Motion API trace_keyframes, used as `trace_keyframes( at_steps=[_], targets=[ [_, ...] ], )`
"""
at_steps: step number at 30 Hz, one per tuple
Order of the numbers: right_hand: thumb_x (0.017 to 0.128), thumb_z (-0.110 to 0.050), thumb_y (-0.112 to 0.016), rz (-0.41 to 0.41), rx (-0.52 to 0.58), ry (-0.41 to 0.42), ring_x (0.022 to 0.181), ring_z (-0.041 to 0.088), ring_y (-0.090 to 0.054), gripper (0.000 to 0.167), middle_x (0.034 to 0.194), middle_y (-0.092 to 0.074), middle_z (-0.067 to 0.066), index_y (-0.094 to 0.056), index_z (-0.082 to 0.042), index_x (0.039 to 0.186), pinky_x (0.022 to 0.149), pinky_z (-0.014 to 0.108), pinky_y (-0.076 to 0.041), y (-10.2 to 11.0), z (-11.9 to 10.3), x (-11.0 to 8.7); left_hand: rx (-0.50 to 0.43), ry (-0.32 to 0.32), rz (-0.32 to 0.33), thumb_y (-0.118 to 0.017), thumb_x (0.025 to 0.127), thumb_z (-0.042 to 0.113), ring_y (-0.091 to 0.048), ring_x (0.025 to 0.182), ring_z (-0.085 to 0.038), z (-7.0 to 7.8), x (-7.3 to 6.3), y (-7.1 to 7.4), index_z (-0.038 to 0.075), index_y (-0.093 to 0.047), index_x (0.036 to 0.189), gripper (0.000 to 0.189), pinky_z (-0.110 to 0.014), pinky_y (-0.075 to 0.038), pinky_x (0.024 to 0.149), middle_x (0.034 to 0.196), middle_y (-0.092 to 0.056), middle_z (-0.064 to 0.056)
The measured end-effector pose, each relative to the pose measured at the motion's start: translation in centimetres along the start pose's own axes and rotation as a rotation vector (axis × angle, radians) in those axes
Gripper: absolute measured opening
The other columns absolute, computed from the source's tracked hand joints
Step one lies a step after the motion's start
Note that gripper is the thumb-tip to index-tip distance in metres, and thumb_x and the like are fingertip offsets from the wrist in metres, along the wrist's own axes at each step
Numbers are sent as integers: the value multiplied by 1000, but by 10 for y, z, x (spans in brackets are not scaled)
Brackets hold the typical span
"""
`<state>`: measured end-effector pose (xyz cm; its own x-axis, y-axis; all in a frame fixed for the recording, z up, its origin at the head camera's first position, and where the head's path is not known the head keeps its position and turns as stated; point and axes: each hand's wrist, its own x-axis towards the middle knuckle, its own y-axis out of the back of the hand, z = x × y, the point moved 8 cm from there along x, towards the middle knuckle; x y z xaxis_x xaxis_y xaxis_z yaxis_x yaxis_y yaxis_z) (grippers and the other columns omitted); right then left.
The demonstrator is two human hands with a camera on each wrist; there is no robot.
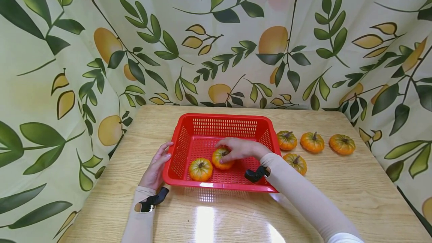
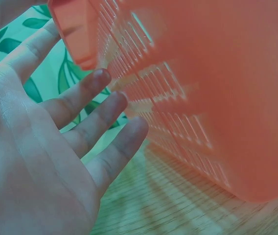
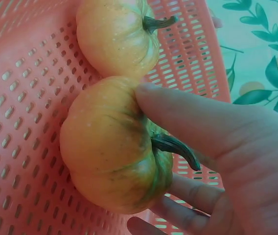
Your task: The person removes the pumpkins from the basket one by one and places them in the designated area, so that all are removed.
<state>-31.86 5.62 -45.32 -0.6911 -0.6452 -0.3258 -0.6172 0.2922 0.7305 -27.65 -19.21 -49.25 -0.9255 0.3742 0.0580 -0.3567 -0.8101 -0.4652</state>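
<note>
A red plastic basket (image 1: 216, 187) with slotted walls stands on the table. Inside, my right hand (image 1: 237, 148) holds a small orange pumpkin (image 3: 109, 147), thumb on one side and fingers round the other. Its dark stem points up past the thumb. Beside it, almost touching, sits a second pumpkin (image 1: 200, 169) on the basket floor. At the basket's left end, my left hand (image 1: 156, 168) touches the rim with thumb and index finger. In the left wrist view its other fingers (image 2: 124, 142) extend, slightly bent, near the outer slotted wall.
Right of the basket lie several more pumpkins: one (image 1: 287, 140) close to the wall, one (image 1: 312, 142) beyond it, another (image 1: 342, 144) farthest right. A nearer pumpkin (image 1: 296, 163) is partly hidden by my right forearm. A leaf-patterned cloth (image 1: 209, 63) hangs behind the wooden table (image 1: 182, 216).
</note>
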Motion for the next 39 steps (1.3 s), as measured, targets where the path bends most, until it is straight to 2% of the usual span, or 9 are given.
trace_keyframes(
  at_steps=[6, 12, 20, 24, 30, 39],
  targets=[
    [96, -26, -68, 27, 11, 41, 126, 25, -51, 51, 141, -54, 10, -55, -13, 143, 111, 48, -46, 3, -2, -2, 9, 3, 5, -43, 105, 12, -64, 113, -15, 0, 1, 0, 30, -48, 137, 37, -34, -59, 94, 132, -54, 2],
    [101, -23, -61, 43, -33, 49, 130, 28, -49, 44, 148, -48, 12, -56, -17, 144, 110, 51, -47, 6, -2, -3, 12, 6, 13, -43, 105, 12, -64, 114, -15, -1, 1, 0, 30, -49, 136, 37, -33, -58, 95, 132, -54, 2],
    [104, -17, -54, 40, -61, 61, 140, 35, -40, 39, 157, -39, 19, -58, -17, 143, 115, 58, -39, 6, -3, -3, 7, -8, 1, -44, 104, 11, -64, 113, -15, -1, 1, 1, 28, -50, 137, 37, -33, -58, 94, 131, -56, 1],
    [101, -23, -60, 31, -59, 32, 138, 34, -39, 43, 156, -39, 15, -57, -20, 144, 111, 58, -42, 4, -1, -3, 3, -3, 2, -44, 105, 11, -64, 113, -15, -1, 1, 1, 29, -50, 137, 37, -33, -58, 95, 131, -55, 1],
    [90, -29, -75, 8, -59, 1, 135, 32, -41, 60, 156, -36, 13, -53, -22, 146, 108, 53, -46, 0, 4, -2, -7, -4, -16, -43, 106, 11, -64, 113, -16, 0, -1, 0, 29, -48, 138, 37, -34, -58, 95, 132, -54, 1],
    [87, -25, -78, 5, -44, -26, 131, 29, -45, 66, 150, -39, 12, -49, -23, 147, 108, 52, -46, -1, 4, -3, -4, -9, -19, -43, 106, 12, -64, 113, -15, 0, 0, 0, 29, -48, 138, 37, -34, -58, 95, 132, -54, 2]
  ],
)
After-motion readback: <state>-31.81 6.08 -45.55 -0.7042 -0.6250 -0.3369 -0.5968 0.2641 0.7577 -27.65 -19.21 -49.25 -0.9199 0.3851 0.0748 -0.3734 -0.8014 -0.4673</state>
